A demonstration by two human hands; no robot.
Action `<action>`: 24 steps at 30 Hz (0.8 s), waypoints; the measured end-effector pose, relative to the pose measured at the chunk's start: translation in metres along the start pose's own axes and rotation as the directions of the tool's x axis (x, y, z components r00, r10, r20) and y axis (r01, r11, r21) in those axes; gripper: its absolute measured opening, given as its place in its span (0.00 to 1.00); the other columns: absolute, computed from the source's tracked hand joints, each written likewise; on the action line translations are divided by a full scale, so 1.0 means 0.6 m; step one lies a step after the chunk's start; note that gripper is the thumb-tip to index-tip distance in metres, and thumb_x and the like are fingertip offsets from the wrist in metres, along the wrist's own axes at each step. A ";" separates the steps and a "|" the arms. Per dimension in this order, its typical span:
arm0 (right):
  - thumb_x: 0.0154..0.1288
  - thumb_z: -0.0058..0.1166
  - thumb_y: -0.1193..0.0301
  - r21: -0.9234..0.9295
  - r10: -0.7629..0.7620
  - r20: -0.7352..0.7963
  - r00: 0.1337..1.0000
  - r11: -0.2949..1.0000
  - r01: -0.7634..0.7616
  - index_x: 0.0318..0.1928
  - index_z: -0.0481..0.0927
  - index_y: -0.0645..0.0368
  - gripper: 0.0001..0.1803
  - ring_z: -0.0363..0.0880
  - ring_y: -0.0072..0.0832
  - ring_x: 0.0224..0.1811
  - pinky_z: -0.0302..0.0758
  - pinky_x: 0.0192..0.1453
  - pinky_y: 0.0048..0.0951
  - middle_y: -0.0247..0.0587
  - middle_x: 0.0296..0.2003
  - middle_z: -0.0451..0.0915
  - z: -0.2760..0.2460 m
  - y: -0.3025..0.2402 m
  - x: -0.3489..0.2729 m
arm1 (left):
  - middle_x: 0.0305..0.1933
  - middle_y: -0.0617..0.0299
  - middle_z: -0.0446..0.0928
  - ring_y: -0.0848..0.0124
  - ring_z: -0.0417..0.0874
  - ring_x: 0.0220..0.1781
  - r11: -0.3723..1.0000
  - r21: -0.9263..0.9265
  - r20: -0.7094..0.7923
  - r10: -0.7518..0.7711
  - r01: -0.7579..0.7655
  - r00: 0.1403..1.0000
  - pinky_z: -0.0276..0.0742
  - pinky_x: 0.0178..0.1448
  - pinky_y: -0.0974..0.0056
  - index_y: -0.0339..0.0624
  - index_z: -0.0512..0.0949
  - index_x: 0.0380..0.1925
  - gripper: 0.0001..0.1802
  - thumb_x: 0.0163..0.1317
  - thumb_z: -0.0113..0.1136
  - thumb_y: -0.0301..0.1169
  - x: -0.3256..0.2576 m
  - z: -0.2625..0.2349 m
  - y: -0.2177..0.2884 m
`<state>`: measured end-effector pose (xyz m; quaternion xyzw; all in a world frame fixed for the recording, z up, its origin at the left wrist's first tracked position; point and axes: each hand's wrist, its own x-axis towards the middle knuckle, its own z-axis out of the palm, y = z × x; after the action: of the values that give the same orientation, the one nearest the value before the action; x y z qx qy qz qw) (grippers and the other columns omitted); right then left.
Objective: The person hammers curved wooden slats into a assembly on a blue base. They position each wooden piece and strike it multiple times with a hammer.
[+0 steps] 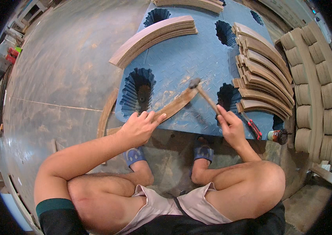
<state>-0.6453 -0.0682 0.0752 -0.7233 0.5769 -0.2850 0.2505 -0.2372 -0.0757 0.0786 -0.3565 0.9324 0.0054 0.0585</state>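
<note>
"Locating the edges: where does the blue pallet (189,56) end?"

"Its near edge runs in front of the feet (135,156). Its left edge passes beside a ribbed hole (150,102), with floor (64,66) beyond."

"State the room for moving."

"Blue surface spans from the hammer (210,98) to the left stack (158,39), whose lower end overhangs the left edge. On the right, a row of curved boards (266,74) limits the space, past a second hole (228,95). The red-and-black tool (253,128) and the cup (277,136) occupy the near right part, the tool being just beside the right hand (230,124)."

"Specify the strip's position."

"The strip (179,103) lies aslant on the pallet, between the two hands. Its far end points away from the person, toward the right. The left hand (140,127) is at its near portion, above the near edge."

"Finger state, left?"

"Close together, curled over the strip and holding it. The thumb is hidden."

"Right?"

"Wrapped around the lower handle of the hammer, well apart from the strip. The handle slants up and left; the head is at the strip's far end. Contact there cannot be determined."
</note>
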 end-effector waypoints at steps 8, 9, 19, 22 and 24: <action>0.78 0.66 0.73 -0.134 -0.178 0.225 0.958 0.968 0.211 0.72 0.86 0.49 0.24 0.84 0.49 0.34 0.81 0.40 0.41 0.49 0.37 0.83 0.007 -0.030 -0.023 | 0.57 0.56 0.78 0.64 0.83 0.53 1.000 0.011 -0.013 0.001 0.000 1.000 0.78 0.46 0.60 0.46 0.67 0.86 0.54 0.57 0.78 0.36 -0.005 0.003 -0.001; 0.80 0.65 0.73 -0.087 -0.170 0.101 0.980 0.980 0.179 0.73 0.85 0.50 0.24 0.85 0.43 0.33 0.82 0.40 0.40 0.47 0.38 0.84 0.007 -0.002 -0.022 | 0.57 0.56 0.78 0.64 0.83 0.53 1.000 0.007 -0.026 0.007 -0.007 1.000 0.78 0.46 0.60 0.46 0.67 0.86 0.55 0.56 0.78 0.37 -0.001 0.005 0.000; 0.90 0.55 0.56 0.623 0.459 0.330 0.825 0.551 -0.556 0.85 0.70 0.53 0.32 0.70 0.21 0.14 0.70 0.19 0.25 0.32 0.23 0.77 -0.051 0.052 0.042 | 0.57 0.53 0.78 0.61 0.84 0.52 1.000 -0.019 -0.006 -0.010 0.010 1.000 0.78 0.46 0.57 0.52 0.66 0.86 0.53 0.60 0.75 0.39 -0.001 0.005 0.000; 0.91 0.52 0.56 0.586 0.373 0.394 0.840 0.603 -0.542 0.86 0.69 0.48 0.31 0.70 0.21 0.14 0.69 0.18 0.26 0.33 0.23 0.77 -0.052 0.056 0.044 | 0.60 0.55 0.78 0.63 0.83 0.56 1.000 -0.019 0.019 -0.012 0.013 1.000 0.80 0.50 0.59 0.46 0.67 0.86 0.55 0.56 0.79 0.36 -0.002 0.000 0.001; 0.92 0.50 0.57 0.597 0.395 0.363 0.844 0.597 -0.536 0.87 0.68 0.43 0.30 0.69 0.20 0.14 0.69 0.18 0.24 0.33 0.23 0.76 -0.045 0.055 0.048 | 0.60 0.55 0.78 0.63 0.83 0.55 1.000 -0.009 0.027 -0.012 0.012 1.000 0.79 0.49 0.59 0.46 0.67 0.86 0.54 0.58 0.78 0.36 0.001 -0.002 0.002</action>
<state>-0.6821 -0.1045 0.0749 -0.4274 0.5741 -0.3279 0.6166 -0.2386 -0.0753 0.0799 -0.3624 0.9293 0.0142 0.0695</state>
